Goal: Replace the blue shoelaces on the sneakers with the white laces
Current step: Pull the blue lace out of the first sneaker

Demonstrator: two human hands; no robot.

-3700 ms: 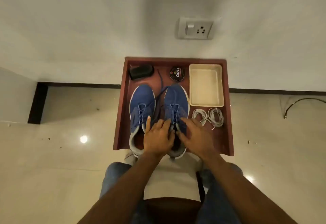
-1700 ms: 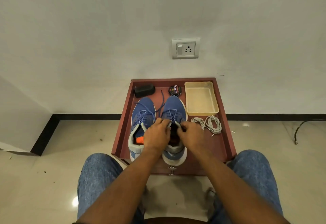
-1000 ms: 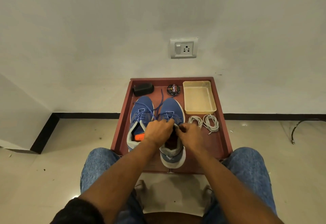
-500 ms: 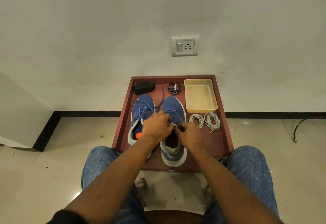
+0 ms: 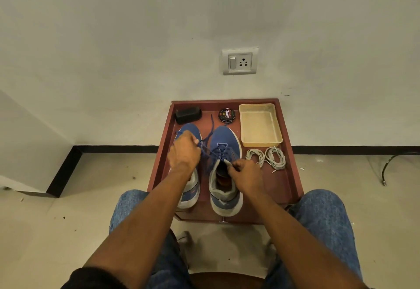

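Note:
Two blue sneakers stand side by side on a red-brown wooden tray point(image 5: 293, 175). The right sneaker point(image 5: 223, 143) still carries its blue lace point(image 5: 208, 150). My left hand point(image 5: 185, 151) pinches one strand of that lace and holds it stretched up and to the left, over the left sneaker point(image 5: 189, 194). At the tongue and collar of the right sneaker, my right hand point(image 5: 244, 172) grips the shoe or the lace there. Two coiled white laces point(image 5: 266, 157) lie on the tray just right of the shoes.
At the tray's back stand a black brush point(image 5: 188, 114), a round polish tin point(image 5: 226, 115) and an empty cream plastic tub point(image 5: 260, 126). The tray sits against a white wall with a socket point(image 5: 239, 61). My knees in jeans flank its near edge.
My left hand has drawn away from the right sneaker's tongue, up and to the left, pulling a blue lace strand out taut. My right hand stays at the tongue.

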